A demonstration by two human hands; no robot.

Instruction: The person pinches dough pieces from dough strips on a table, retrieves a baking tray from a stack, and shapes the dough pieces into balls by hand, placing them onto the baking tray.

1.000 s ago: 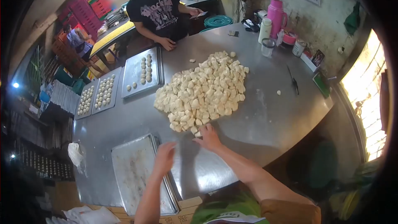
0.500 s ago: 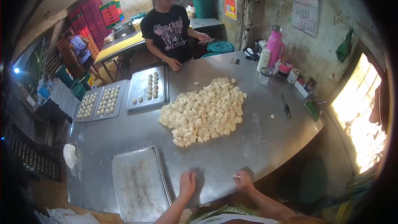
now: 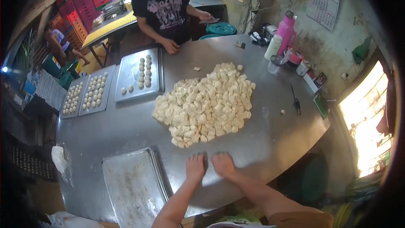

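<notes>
A wide heap of cut dough pieces lies in the middle of the metal table. Just below the heap's lower edge, my left hand rests palm down on the tabletop, its fingers curled forward. My right hand is close beside it on the right, also palm down, a small gap between the two. Whatever lies under either palm is hidden. To the left of my left forearm is a stack of bare metal trays.
Trays with round dough balls stand at the far left. Across the table a person in a black shirt rests a hand on its edge. A pink flask, a cup and a knife are at the right.
Both hands have moved forward and closer together, towards the heap. My right hand shifted left from near the table's front edge. The camera view has tilted and shifted slightly.
</notes>
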